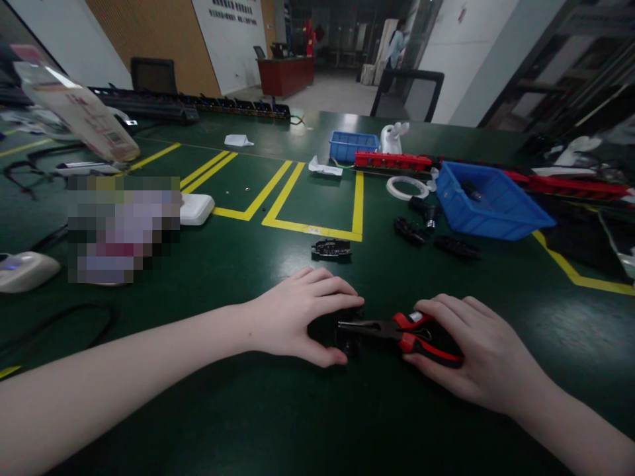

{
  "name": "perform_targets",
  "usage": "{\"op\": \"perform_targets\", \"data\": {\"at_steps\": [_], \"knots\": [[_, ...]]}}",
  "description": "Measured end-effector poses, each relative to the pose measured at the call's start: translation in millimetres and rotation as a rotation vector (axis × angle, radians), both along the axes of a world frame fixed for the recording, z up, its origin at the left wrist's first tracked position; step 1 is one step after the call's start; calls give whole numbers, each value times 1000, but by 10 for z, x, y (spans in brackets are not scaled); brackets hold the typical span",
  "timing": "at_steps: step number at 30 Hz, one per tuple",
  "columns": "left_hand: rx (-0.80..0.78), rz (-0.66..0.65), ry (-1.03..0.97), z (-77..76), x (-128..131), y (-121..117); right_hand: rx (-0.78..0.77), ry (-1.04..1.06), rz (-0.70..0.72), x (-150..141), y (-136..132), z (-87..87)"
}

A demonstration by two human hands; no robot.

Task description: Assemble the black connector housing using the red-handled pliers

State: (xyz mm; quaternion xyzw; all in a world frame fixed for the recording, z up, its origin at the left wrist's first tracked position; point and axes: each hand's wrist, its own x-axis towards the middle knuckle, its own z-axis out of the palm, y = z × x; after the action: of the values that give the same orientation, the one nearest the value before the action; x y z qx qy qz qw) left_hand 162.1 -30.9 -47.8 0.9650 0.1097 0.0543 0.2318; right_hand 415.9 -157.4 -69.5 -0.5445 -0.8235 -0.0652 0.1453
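My right hand (471, 350) is closed round the red and black handles of a pair of needle-nose pliers (409, 334). The pliers' jaws point left and reach a small black part (351, 340) on the green table. Thumb and fingers of my left hand (310, 317) span that black part from either side, gripping it. Exactly where the jaw tips touch is too dark to tell. Beyond my hands lies a similar black part (331, 249). Two more black parts (411, 231) (457, 247) rest farther right.
A blue bin (496, 221) stands at right, beside a white tape roll (407, 188) and a red strip (391, 160). A smaller blue basket (354, 147) is farther back. On the left are a tilted bottle (79, 109), a white box (196, 209) and cables. Yellow tape marks the table.
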Motion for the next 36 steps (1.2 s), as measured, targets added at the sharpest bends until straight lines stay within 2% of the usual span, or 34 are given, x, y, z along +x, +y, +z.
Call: {"op": "perform_targets", "data": {"at_steps": [6, 16, 36], "knots": [[-12, 1, 19, 17, -3, -10, -22, 50, -7, 15, 0, 17], [-6, -4, 0, -41, 3, 20, -5, 73, 5, 24, 3, 12], [18, -25, -9, -54, -17, 15, 67, -42, 23, 37, -11, 33]]}}
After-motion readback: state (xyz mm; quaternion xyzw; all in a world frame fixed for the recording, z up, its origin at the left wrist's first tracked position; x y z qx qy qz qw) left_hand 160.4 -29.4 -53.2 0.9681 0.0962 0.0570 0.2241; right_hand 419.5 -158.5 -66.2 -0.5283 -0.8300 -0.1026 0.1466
